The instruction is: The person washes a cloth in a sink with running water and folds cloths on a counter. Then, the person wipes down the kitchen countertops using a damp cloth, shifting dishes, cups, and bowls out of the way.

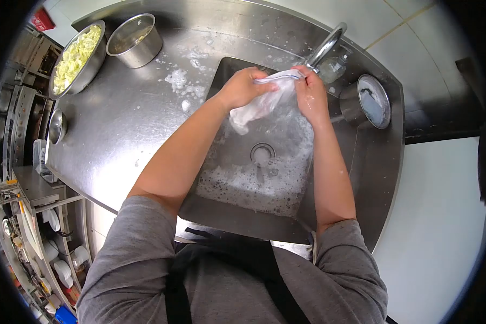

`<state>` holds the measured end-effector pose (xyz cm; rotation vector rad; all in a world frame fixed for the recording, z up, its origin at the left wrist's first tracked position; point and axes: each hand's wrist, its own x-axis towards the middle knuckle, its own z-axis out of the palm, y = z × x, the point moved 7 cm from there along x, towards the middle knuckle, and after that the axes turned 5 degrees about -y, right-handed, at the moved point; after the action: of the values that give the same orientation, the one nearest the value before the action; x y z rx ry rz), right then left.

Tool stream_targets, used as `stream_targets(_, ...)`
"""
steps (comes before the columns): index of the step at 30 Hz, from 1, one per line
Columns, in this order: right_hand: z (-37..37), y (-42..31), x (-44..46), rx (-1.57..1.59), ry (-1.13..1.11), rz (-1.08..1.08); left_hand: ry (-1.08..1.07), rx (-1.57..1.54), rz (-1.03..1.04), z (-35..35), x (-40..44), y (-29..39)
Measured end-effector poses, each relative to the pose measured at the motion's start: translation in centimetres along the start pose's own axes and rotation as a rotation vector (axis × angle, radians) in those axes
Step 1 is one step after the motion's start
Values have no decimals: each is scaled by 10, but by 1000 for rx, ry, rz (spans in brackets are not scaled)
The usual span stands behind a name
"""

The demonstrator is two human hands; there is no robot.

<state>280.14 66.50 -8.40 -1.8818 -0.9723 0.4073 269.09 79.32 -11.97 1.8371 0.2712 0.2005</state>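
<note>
A wet white cloth (256, 108) with a dark stripe along its edge hangs over the sink (237, 213), stretched between my two hands. My left hand (242, 89) grips its left end, fingers partly hidden by the fabric. The right hand (312, 97) is closed on the upper right corner, just under the spout of the faucet (326, 47). Water seems to run down by the cloth into the basin. White suds lie around the drain (263, 154) and along the sink's near side.
A bowl of chopped pale-green leaves (76, 62) and a metal pot (135, 42) stand at the back left of the steel counter (108, 129). Suds (183, 81) dot the counter. Right of the faucet are a clear bottle (333, 69) and a metal container (372, 102).
</note>
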Motion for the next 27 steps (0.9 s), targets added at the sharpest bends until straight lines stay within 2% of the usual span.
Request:
stream_targets(2,-7,-19,-4,-208,174,-246,-22,225,-214,-7,-3,-17)
stream_targets(6,4,-28,-5,-239,153,-267,47,457,-151,3,-1,-29)
stream_targets(8,12,-24,-4,-147,119,-143,547,272,264,8,-17,7)
stream_targets(9,17,-23,-3,-148,120,-139,544,270,263,19,-15,4)
stream_targets(11,30,-7,0,44,89,2,152,-117,187,57,-3,-20)
stream_targets(12,33,-11,-4,377,53,122,153,-119,187,66,-5,-32)
stream_targets(13,29,-18,-6,375,51,120,125,33,-29,77,-7,-57)
stream_targets(14,19,-13,-11,702,204,183,96,183,-245,83,-9,-79)
stream_targets(15,12,-4,-17,1026,361,244,95,180,-243,83,-11,-84)
stream_targets(16,-1,19,-12,1114,209,140,163,120,-304,75,-15,-94)
stream_targets(17,-8,44,-13,1110,212,139,230,61,-365,70,-19,-101)
stream_targets(19,-29,103,-33,939,659,175,303,31,-330,69,-16,-90)
stream_targets(21,21,180,-50,760,401,608,176,-269,-274,77,-13,-59)
stream_targets(23,94,148,-77,1203,-80,738,162,-245,-197,75,-15,-29)
stream_targets(25,116,120,-67,1566,-18,620,-16,-376,-149,81,-17,-17)
stream_targets(27,116,107,-58,1546,4,578,-52,-421,-138,65,-32,-38)
